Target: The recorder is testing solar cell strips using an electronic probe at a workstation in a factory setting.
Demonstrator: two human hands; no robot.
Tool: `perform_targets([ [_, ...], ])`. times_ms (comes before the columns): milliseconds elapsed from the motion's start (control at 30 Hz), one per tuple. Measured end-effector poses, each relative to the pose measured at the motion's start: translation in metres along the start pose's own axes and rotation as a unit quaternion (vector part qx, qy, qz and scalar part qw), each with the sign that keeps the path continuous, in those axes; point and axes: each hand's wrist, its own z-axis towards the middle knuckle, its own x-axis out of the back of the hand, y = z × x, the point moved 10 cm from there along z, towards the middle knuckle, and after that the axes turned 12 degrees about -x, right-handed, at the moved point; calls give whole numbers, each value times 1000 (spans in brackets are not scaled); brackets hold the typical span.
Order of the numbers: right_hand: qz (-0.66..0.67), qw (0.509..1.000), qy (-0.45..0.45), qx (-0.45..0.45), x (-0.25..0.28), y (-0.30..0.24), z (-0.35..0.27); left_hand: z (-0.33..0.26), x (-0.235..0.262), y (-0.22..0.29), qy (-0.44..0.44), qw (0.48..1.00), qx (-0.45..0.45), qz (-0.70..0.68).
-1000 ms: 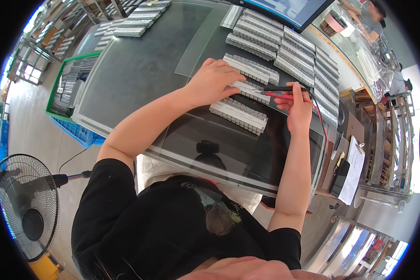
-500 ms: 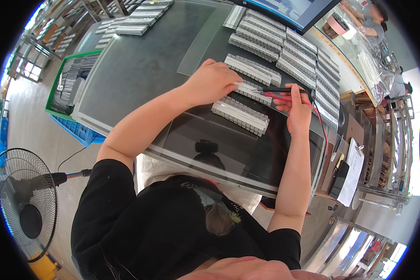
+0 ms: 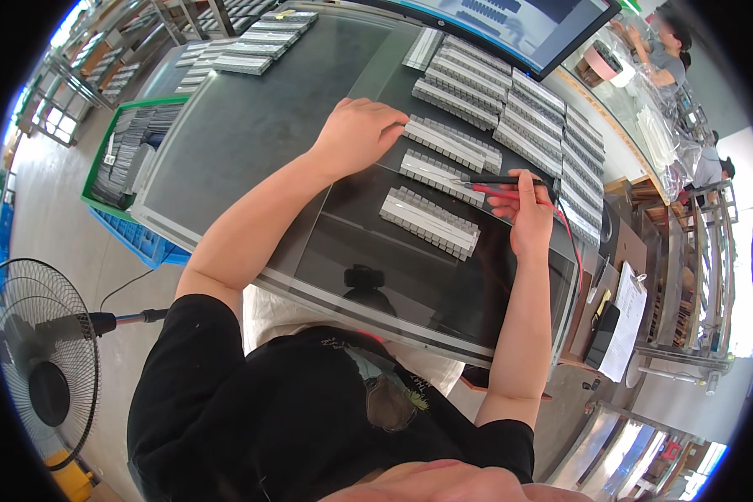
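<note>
Three grey-white segmented strips lie in rows on the dark glass worktop. At the left end of the far strip [image 3: 452, 144], my left hand [image 3: 358, 138] has its thumb and forefinger closed on the end. My right hand [image 3: 527, 209] holds a black test probe [image 3: 502, 179] and a red test probe [image 3: 495, 192] together, pointing left. Their tips are over the right part of the middle strip [image 3: 435, 174]; I cannot tell whether they touch it. The near strip [image 3: 429, 222] lies apart from both hands.
More strips [image 3: 464, 84] stand in rows at the back right, below a monitor [image 3: 519, 33]. A stack of strips [image 3: 263, 42] sits far left. Left of the table is a green crate [image 3: 100, 180]; a fan [image 3: 50, 360] stands lower left. A clipboard [image 3: 626, 322] lies at right.
My left hand has moved from the middle strip's left end to the far strip's left end. The middle strip now sits slightly further left. My right hand still holds both probes.
</note>
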Motion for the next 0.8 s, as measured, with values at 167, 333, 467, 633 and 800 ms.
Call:
perform_targets([
  [167,3,1000,1,0,0,-1,1,0,-2,3,-14,1000,-4,4],
  [333,7,1000,1,2,0,-1,0,-1,-2,7,-16,1000,-10,9],
  [467,90,996,-21,-6,-3,0,-4,9,6,51,-3,996,-60,-72],
  [633,135,984,-119,4,-42,-11,-36,1,-10,107,-55,989,-135,-28],
  [800,115,967,-215,71,-61,-26,-51,2,-8,98,-36,984,-121,-125],
])
